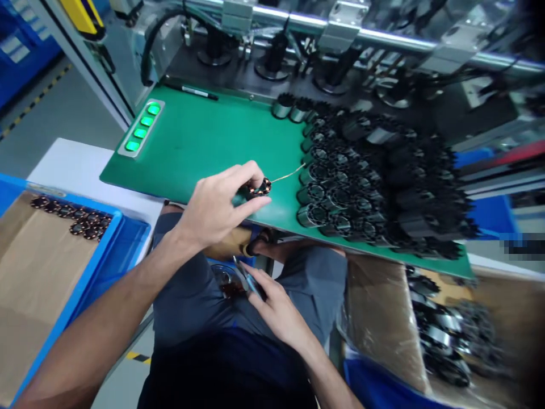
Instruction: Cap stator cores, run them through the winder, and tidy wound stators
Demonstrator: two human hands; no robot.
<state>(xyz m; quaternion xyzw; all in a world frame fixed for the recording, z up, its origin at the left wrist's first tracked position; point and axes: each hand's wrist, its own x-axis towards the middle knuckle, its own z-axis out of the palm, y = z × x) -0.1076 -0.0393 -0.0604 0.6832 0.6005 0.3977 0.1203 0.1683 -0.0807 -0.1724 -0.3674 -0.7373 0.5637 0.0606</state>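
Over the front edge of the green mat point(221, 136), my left hand point(221, 204) grips a small copper-wound part point(264, 187) between thumb and fingers. A thin wire point(289, 172) sticks out of that part to the right. Lower down, above my lap, my right hand point(272, 301) is closed around a small hand tool point(247, 278) with light blue handles, its tip pointing up and left. The tool's jaws are too small to judge.
Many black and silver cylindrical parts point(340, 187) cover the mat's right side. A lit green button panel point(140, 129) and a pen point(199, 92) lie left. A blue-edged tray point(91, 267) holds wound parts. Machinery stands behind; a box point(383, 318) sits lower right.
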